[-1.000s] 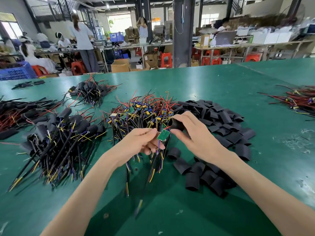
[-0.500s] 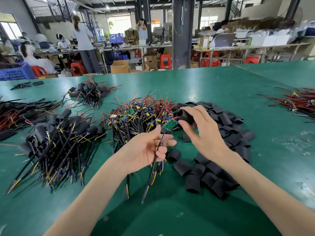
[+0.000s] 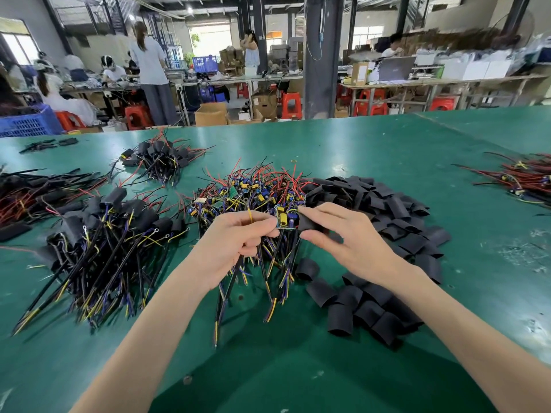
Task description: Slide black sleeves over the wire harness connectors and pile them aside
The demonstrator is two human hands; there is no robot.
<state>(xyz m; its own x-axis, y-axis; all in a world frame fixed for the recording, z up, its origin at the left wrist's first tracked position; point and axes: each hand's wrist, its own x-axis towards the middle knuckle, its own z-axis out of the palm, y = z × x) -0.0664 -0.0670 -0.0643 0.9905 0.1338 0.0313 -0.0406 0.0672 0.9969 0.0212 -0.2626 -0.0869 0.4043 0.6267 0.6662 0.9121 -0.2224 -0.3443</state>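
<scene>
Sleeve lowered onto connector, axis left-right.

Bright even overhead light, far doorway blown out, sheen and soft near shadow on green table, edges bowed, background soft.

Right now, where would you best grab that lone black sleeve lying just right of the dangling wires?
Pinch the lone black sleeve across its curved wall, mid-length, coming from above. It looks like a short tube lying on its side on the table, a little apart from the sleeve pile, so both flanks seem free.
</scene>
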